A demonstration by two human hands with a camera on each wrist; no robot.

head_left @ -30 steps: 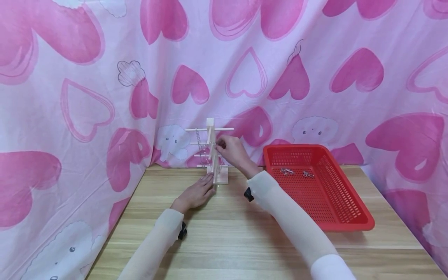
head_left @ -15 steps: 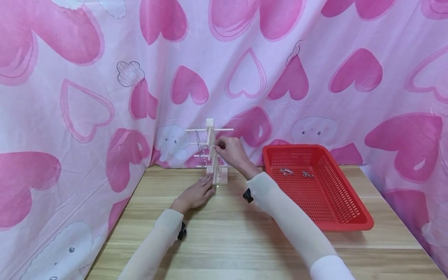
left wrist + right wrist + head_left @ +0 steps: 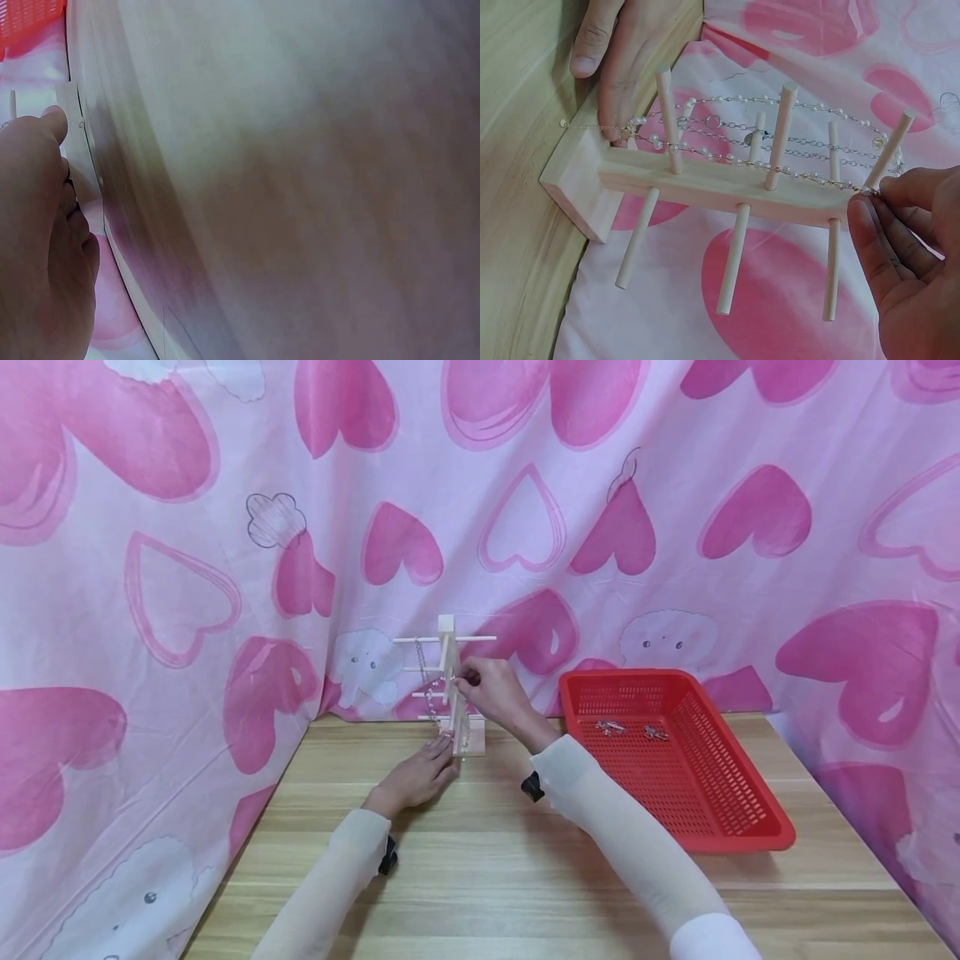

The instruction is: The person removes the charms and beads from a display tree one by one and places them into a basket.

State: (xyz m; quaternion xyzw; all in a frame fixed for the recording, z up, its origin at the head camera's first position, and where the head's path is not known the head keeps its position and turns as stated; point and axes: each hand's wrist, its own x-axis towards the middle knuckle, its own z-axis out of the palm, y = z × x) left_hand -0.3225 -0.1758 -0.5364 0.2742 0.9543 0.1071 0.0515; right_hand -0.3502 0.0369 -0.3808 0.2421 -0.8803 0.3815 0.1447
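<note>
A pale wooden stand with several pegs [image 3: 446, 625] [image 3: 735, 187] stands at the back of the table. My right hand [image 3: 501, 697] [image 3: 915, 247] pinches a beaded chain [image 3: 739, 160] between thumb and finger beside one peg; the chain stretches along the stand toward its base. Silver chains [image 3: 422, 664] [image 3: 802, 141] hang from pegs on the left side. My left hand [image 3: 416, 779] [image 3: 45, 240] rests with fairly straight fingers on the stand's base [image 3: 474, 745] [image 3: 581, 176]; its fingertips are partly hidden in the head view.
A red perforated basket [image 3: 750, 777] sits on the table to the right, with two small piles of silver chain [image 3: 611, 727] inside. A pink heart-patterned cloth [image 3: 517, 485] hangs behind and at both sides. The wooden table [image 3: 480, 868] extends in front.
My right hand has lowered slightly beside the stand, still pinching the chain. My left hand stays at the base. The head view has shifted a little.
</note>
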